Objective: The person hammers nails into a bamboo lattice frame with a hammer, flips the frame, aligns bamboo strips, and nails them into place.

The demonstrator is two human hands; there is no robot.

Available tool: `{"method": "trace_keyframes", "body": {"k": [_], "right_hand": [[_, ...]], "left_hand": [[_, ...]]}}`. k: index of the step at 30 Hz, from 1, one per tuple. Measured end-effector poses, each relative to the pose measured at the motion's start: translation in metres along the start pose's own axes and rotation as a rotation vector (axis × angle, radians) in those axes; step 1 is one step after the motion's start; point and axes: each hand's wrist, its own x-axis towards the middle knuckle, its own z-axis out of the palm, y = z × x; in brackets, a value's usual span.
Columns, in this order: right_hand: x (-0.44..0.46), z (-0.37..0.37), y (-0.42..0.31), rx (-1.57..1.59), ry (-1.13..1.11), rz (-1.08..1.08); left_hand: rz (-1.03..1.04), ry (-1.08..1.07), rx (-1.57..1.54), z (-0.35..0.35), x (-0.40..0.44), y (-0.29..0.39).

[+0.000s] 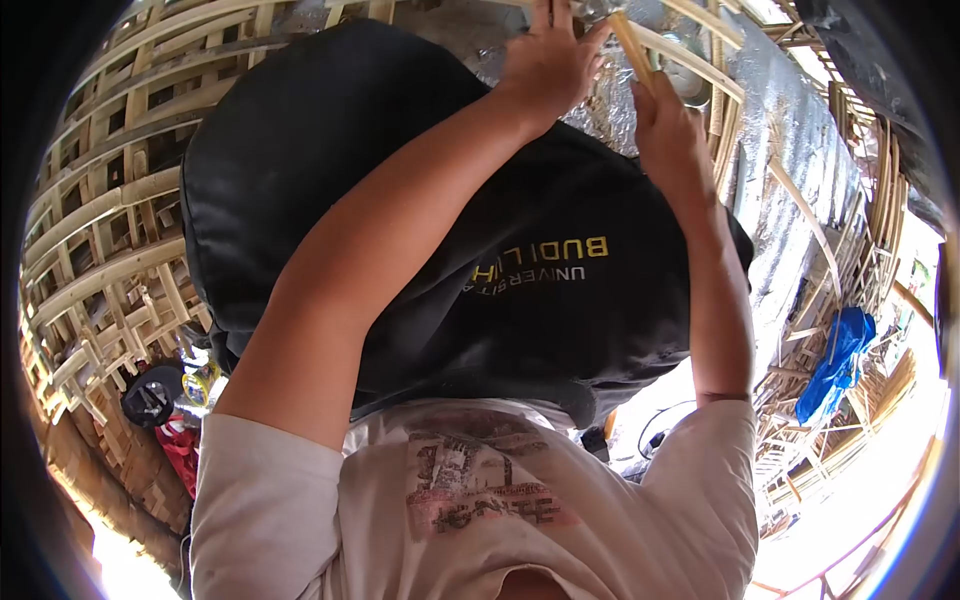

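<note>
My right hand is wrapped round a pale yellow bamboo stick, which points up and to the left. Close beside it, my left hand reaches to the top edge of the view with its fingers stretched out. Its thumb side comes near the far end of the stick; whether they touch I cannot tell. The left fingertips are cut off by the frame. Beneath both forearms, black fabric with yellow and grey lettering spreads across my lap.
Woven bamboo latticework lies along the left side. On the right are a shiny grey sheet, loose bamboo strips and a blue cloth or bag. A dark round object and a red item sit at lower left.
</note>
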Motion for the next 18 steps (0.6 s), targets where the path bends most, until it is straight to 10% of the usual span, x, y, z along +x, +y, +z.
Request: {"method": "trace_keyframes", "body": {"k": [18], "right_hand": [[0.012, 0.003, 0.026, 0.229, 0.135, 0.195]], "left_hand": [[0.02, -0.066, -0.121, -0.005, 0.006, -0.007]]}}
